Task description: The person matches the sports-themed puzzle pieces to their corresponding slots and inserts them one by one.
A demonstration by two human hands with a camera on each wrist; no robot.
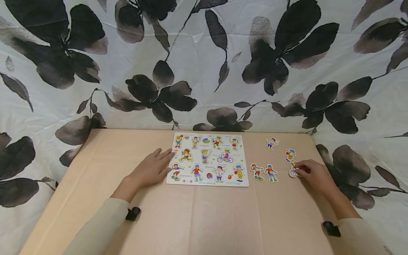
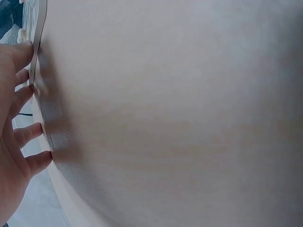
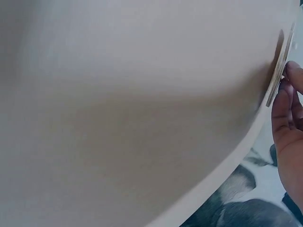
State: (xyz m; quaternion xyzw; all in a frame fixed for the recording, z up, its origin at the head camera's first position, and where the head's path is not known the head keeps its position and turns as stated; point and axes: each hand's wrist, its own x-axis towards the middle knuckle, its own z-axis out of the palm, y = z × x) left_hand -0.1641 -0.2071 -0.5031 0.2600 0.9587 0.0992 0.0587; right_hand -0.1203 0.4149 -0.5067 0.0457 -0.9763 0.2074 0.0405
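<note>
A white puzzle board (image 1: pixel 188 170) printed with children playing sports lies on the table. My left hand (image 1: pixel 153 168) rests at its left edge, fingers spread and fairly straight, the tips touching the rim. In the left wrist view the left hand (image 2: pixel 14 127) shows at the far left, against the board's side. My right hand (image 1: pixel 313 175) pinches a cyclist puzzle piece (image 1: pixel 292 172) between thumb and fingers, to the right of the board. The right wrist view catches the right hand (image 3: pixel 289 118) with the thin wooden piece (image 3: pixel 276 80) at its fingertips, close over the table.
Just above the cyclist lies a puzzle piece of a child with a ball (image 1: pixel 290 155). Two figure pieces, one in red (image 1: pixel 256 172) and one in blue (image 1: pixel 271 173), lie beside the board; a purple-capped piece (image 1: pixel 272 143) lies farther back. A floral cloth (image 1: pixel 220 95) hangs behind the table (image 1: pixel 223 219).
</note>
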